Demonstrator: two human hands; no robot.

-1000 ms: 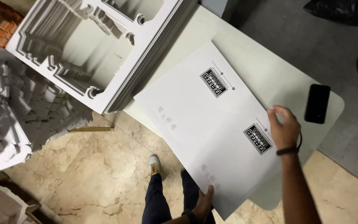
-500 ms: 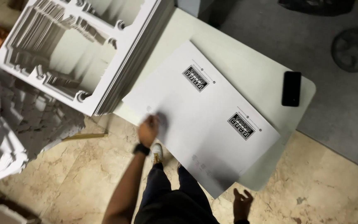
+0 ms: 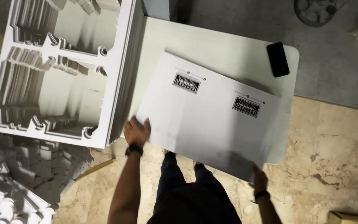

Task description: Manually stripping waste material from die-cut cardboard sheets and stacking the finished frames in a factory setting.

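Note:
A large white card sheet with two black printed marks lies slanted on a pale table. My left hand rests flat on the sheet's near left corner, fingers spread, a dark band on the wrist. My right hand grips the sheet's near right corner, which hangs past the table's front edge.
A tall stack of white die-cut sheets with cut-out windows fills the left side, touching the table. Piles of white cut offcuts lie on the floor at lower left. A black phone lies near the table's far right corner. Marble floor lies below.
My left hand has stayed at the sheet's left corner. My right hand rose from below to the sheet's near right corner. The sheet has turned a little flatter on the table.

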